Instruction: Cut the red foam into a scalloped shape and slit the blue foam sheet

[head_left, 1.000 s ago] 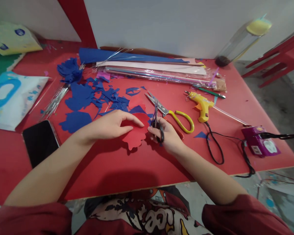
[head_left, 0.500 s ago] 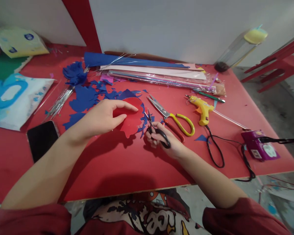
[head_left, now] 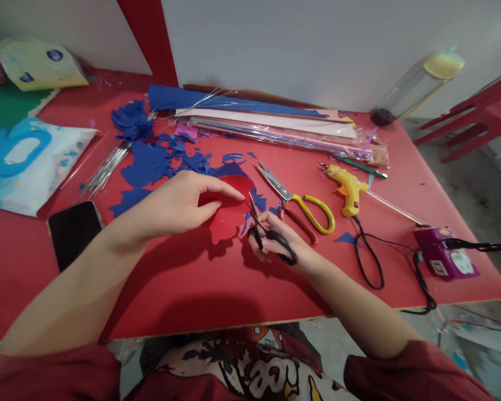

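My left hand grips a red paper-like cutout between thumb and fingers, just above the table. Its lower edge is wavy, and a dark blue layer shows along its top. In my right hand are small black-handled scissors, their blade tips at the cutout's right edge. Whether the blades touch it I cannot tell. Blue scraps lie beside the blades. Larger scissors with one yellow and one red handle rest on the table just beyond my right hand.
On the red table are a yellow glue gun, its cord, a purple power block, a phone and a wipes pack. Blue cut pieces, wire stems and wrapped sticks lie farther back.
The red cutout has tilted and dropped slightly in my left hand. Less blue fringe shows along its right edge. The small scissors have shifted slightly, and the whole view has moved a little.
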Demonstrator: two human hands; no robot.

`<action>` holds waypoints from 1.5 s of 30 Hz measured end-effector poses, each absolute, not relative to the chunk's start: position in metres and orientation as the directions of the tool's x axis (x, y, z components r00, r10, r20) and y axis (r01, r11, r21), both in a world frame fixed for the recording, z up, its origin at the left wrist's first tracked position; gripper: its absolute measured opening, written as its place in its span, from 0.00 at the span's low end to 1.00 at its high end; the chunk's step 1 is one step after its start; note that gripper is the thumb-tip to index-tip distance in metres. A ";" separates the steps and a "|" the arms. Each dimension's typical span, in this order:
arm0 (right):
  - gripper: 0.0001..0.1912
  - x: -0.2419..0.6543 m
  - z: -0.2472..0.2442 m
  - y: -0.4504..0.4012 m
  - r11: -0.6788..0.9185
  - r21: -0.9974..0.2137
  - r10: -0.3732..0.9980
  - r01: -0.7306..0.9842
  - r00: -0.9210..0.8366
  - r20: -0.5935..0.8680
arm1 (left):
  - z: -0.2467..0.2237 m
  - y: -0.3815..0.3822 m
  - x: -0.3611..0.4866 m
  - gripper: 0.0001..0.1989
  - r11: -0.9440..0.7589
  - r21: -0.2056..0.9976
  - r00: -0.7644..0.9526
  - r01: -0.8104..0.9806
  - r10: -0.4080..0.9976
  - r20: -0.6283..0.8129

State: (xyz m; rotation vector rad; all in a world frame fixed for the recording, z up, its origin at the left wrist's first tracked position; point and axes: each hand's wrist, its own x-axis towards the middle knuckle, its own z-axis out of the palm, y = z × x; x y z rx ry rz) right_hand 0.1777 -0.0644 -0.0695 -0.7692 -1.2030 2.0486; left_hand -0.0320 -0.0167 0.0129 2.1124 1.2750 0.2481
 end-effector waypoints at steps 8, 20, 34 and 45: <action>0.22 0.177 -0.068 -0.065 -0.374 -0.897 0.760 -0.234 -0.632 -0.151 | 0.013 -0.017 -0.034 0.19 -0.345 0.612 0.530 0.712 0.835 -0.147; 0.18 0.179 -0.072 -0.066 -0.358 -0.901 0.746 -0.245 -0.656 -0.118 | 0.010 -0.014 -0.037 0.19 -0.390 0.627 0.573 0.674 0.812 -0.110; 0.18 0.178 -0.077 -0.067 -0.356 -0.884 0.758 -0.303 -0.647 -0.084 | 0.011 -0.014 -0.037 0.19 -0.430 0.614 0.595 0.662 0.799 -0.083; 0.17 0.178 -0.076 -0.066 -0.382 -0.870 0.748 -0.313 -0.657 -0.092 | 0.011 -0.013 -0.037 0.18 -0.431 0.626 0.602 0.650 0.795 -0.078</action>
